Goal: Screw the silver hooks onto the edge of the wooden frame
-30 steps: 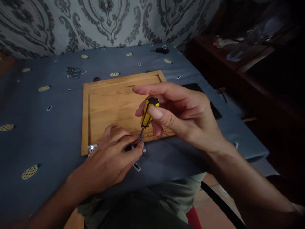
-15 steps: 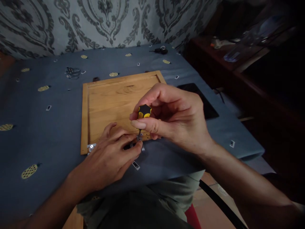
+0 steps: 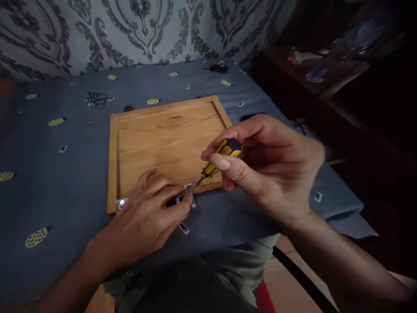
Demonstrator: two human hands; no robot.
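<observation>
Screw-turning looks to be in hand

The left hand [image 3: 148, 214] pinches a metal fitting [image 3: 188, 189] at the wooden panel's near edge [image 3: 163, 145]; rightward, a yellow-and-black screwdriver [image 3: 224, 155] slants, tip near the fitting, pinched in the right hand [image 3: 276, 171]; I'd say it wants straightening and seating

Left hand [image 3: 154, 212] and right hand [image 3: 280, 174]: bare; the right thumb has a rounded nail. Left forearm [image 3: 84, 266] and right forearm [image 3: 339, 256]: bare. Trousers [image 3: 241, 269], below the near edge of the tabletop [image 3: 81, 174]: grey-green, loose, softly folded cloth, darkening toward the centre; detail there is indistinct.
</observation>
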